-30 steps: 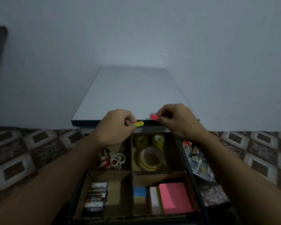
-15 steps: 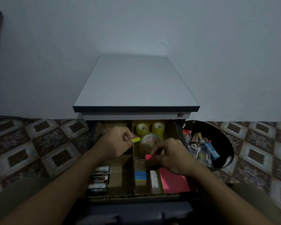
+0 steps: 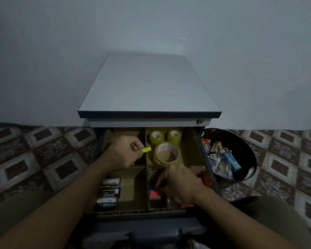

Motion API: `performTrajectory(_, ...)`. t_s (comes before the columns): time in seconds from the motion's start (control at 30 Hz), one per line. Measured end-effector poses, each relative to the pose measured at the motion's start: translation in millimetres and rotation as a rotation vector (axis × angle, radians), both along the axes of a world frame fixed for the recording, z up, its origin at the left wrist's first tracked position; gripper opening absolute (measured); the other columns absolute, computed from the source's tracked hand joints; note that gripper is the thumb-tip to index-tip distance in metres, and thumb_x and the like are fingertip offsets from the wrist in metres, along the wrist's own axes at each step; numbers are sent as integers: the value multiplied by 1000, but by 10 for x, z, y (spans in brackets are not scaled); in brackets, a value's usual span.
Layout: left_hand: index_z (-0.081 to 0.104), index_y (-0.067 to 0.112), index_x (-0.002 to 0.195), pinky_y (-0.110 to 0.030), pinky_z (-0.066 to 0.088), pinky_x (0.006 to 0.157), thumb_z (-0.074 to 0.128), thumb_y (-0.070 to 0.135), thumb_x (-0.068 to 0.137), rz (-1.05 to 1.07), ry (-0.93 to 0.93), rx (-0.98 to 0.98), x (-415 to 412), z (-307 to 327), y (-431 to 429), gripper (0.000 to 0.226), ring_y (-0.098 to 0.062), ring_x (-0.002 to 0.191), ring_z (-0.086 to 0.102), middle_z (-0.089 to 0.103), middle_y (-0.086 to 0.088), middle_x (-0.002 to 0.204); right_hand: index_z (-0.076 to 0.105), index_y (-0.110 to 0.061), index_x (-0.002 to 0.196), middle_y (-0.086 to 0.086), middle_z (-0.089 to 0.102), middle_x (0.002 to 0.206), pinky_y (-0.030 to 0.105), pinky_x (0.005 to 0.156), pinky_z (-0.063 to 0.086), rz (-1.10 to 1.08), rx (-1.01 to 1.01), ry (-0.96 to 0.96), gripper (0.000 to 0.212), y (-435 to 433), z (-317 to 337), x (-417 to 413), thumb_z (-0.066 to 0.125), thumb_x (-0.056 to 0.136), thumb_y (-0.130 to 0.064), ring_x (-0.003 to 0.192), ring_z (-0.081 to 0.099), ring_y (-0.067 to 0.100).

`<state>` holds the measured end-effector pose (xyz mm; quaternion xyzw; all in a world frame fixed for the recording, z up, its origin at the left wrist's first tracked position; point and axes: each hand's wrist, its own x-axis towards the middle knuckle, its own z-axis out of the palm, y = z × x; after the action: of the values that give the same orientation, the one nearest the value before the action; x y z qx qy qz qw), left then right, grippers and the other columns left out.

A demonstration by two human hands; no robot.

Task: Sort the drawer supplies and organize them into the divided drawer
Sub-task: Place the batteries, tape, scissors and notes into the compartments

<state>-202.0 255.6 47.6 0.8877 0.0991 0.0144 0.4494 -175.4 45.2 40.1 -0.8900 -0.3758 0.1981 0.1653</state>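
**Dim corner, grey wall: sorting paper goods by hand**

Tiled floor (image 3: 43, 150) runs under a small cabinet (image 3: 149, 83). Its drawer (image 3: 140, 211) is pulled out toward me and split by cardboard into four bays. A black bin (image 3: 248, 159) of loose supplies sits just right of it.

My left hand (image 3: 124, 153) pinches a yellow pad (image 3: 146, 149) between thumb and forefinger. It hangs over the divider between the two far bays, close to the tape rolls (image 3: 167, 155).

My right hand (image 3: 180, 186) is low in the near right bay, fingertips closed on a pink pad (image 3: 155, 193). Batteries (image 3: 109, 193) lie in the near left bay.

Both pads look like thin stacks of sticky paper. I judge them nearly weightless and a little bendy, with sheets that could fan or peel. A light pinch across the thickness, near the glued end, should hold them square.
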Motion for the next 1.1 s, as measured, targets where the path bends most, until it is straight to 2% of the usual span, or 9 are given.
performTrajectory(0.23,70,18,93,-16,45,53,69,10,91,3,8,-14,16,-24,-3,9,-6,63,56,66,-3,81,76,-27,100,-2,74,97,38,80,59,23,-132,-81,19,118,-144,-12,72,82,-27,93,68,18)
performTrajectory(0.47,71,19,92,-20,49,58,69,10,89,5,10,-6,21,-45,7,9,-10,70,59,68,-6,85,71,-24,109,2,71,102,30,75,52,21,-163,-170,23,144,-154,-65,69,86,-27,93,66,21)
performTrajectory(0.77,70,19,91,-20,47,55,69,10,90,-1,-4,-1,9,-50,-2,9,-9,66,57,66,-4,81,64,-11,109,13,67,110,40,84,54,111,-234,-264,18,217,-44,-148,59,94,-20,99,65,30)
performTrajectory(1.03,69,22,91,-27,52,62,69,11,90,-23,-11,-10,4,-66,16,11,-12,69,60,66,-4,82,62,-9,111,16,66,112,40,82,50,214,-277,-322,19,220,-1,-158,56,97,-20,101,64,33)
performTrajectory(1.1,69,22,90,-24,51,61,69,11,90,-26,-12,-5,4,-66,13,11,-10,68,59,66,-3,82,62,-9,112,16,66,113,38,80,49,240,-291,-349,20,232,-5,-167,54,97,-19,101,64,33)
